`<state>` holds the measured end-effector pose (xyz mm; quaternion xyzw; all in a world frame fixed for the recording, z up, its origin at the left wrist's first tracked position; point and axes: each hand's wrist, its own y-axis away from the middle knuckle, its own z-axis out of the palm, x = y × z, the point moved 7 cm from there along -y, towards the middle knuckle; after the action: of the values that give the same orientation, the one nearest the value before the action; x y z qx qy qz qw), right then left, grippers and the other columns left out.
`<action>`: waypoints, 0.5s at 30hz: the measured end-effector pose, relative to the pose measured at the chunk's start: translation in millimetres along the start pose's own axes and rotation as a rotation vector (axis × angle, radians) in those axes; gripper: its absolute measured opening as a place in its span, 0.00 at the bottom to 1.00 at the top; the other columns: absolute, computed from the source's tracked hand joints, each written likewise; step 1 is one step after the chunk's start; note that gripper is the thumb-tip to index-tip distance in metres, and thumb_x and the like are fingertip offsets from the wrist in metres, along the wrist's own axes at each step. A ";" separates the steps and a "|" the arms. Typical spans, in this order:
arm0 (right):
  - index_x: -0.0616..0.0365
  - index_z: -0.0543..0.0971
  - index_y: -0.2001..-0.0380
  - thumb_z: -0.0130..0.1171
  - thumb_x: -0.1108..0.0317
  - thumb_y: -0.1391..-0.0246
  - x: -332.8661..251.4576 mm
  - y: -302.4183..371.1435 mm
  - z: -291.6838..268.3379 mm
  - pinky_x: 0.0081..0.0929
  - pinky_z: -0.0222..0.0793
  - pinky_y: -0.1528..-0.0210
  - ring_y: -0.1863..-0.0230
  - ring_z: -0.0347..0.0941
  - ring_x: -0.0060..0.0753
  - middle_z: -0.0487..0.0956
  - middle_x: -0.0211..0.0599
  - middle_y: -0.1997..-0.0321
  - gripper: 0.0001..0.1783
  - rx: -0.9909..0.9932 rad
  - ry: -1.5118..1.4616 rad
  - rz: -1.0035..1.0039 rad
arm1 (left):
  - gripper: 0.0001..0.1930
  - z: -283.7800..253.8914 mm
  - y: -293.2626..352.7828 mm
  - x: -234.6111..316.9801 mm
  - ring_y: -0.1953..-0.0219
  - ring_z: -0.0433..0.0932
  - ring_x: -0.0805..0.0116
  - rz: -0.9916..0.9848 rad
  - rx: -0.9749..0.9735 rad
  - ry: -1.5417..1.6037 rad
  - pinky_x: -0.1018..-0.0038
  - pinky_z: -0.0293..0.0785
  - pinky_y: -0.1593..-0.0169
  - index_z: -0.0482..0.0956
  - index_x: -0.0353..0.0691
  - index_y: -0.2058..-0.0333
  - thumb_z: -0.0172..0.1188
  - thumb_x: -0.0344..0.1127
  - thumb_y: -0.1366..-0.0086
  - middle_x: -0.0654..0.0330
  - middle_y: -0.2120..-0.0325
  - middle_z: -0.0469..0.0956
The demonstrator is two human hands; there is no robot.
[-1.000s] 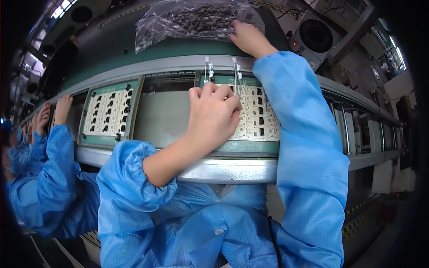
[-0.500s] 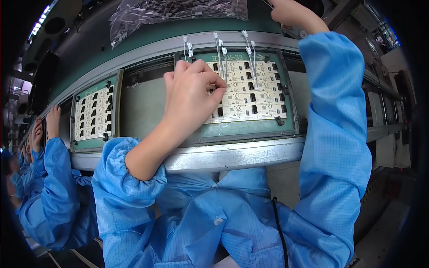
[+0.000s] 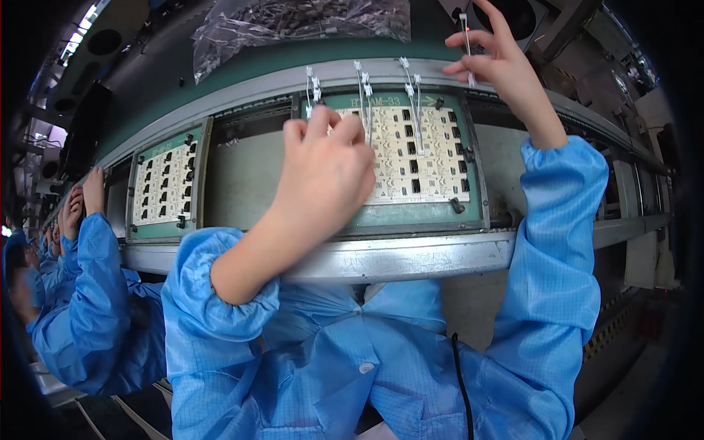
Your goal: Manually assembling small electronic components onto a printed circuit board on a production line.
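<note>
My left hand (image 3: 328, 165) is closed over the left part of a white circuit board panel (image 3: 438, 174), its fingertips bent down and hidden, so I cannot make out what they hold. The panel, dotted with black components, sits in a green carrier frame (image 3: 374, 221). Short wire leads with white plugs (image 3: 367, 86) run from the panel over its far edge. Beyond the far right corner, my right hand (image 3: 510, 70) is raised with a thin wire lead (image 3: 467, 40) pinched between its fingers, some fingers stretched out.
A metal rail (image 3: 396, 258) runs along the near side. To the left lies a second board carrier (image 3: 163, 229). A clear plastic bag (image 3: 304, 23) full of wire leads lies at the back. A co-worker's hand (image 3: 94, 191) rests at the line on the far left.
My right hand has come back from the far edge into fuller view, a wire lead now showing in its fingers. The left hand has turned over the panel, hiding its fingertips.
</note>
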<state>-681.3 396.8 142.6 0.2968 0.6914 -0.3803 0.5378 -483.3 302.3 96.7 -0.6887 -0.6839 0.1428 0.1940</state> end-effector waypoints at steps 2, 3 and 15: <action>0.58 0.74 0.43 0.53 0.73 0.41 27.9 -13.9 -15.7 0.29 0.79 0.56 0.57 0.83 0.37 0.83 0.39 0.59 0.22 -0.231 0.088 -0.146 | 0.05 -1.2 8.7 10.8 0.54 0.70 0.59 0.002 -0.028 -0.021 0.59 0.63 0.53 0.83 0.41 0.75 0.63 0.34 0.49 0.61 0.65 0.74; 0.56 0.74 0.41 0.53 0.73 0.38 27.1 -13.4 -11.7 0.24 0.79 0.56 0.56 0.83 0.32 0.82 0.34 0.59 0.21 -0.290 0.081 -0.152 | 0.05 -1.1 13.7 14.7 0.52 0.70 0.58 -0.019 -0.065 -0.071 0.60 0.63 0.52 0.84 0.40 0.71 0.64 0.34 0.46 0.61 0.63 0.75; 0.59 0.77 0.52 0.54 0.63 0.33 19.3 -0.5 -16.0 0.16 0.69 0.58 0.65 0.72 0.15 0.85 0.35 0.62 0.13 -0.323 0.068 -0.199 | 0.12 27.3 -129.7 -139.6 0.53 0.80 0.55 -0.275 -0.155 -0.070 0.61 0.77 0.51 0.85 0.48 0.58 0.60 0.40 0.39 0.56 0.63 0.84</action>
<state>-694.7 410.1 126.1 0.1496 0.7871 -0.3055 0.5145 -614.3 163.6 123.0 -0.5959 -0.7871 0.0856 0.1341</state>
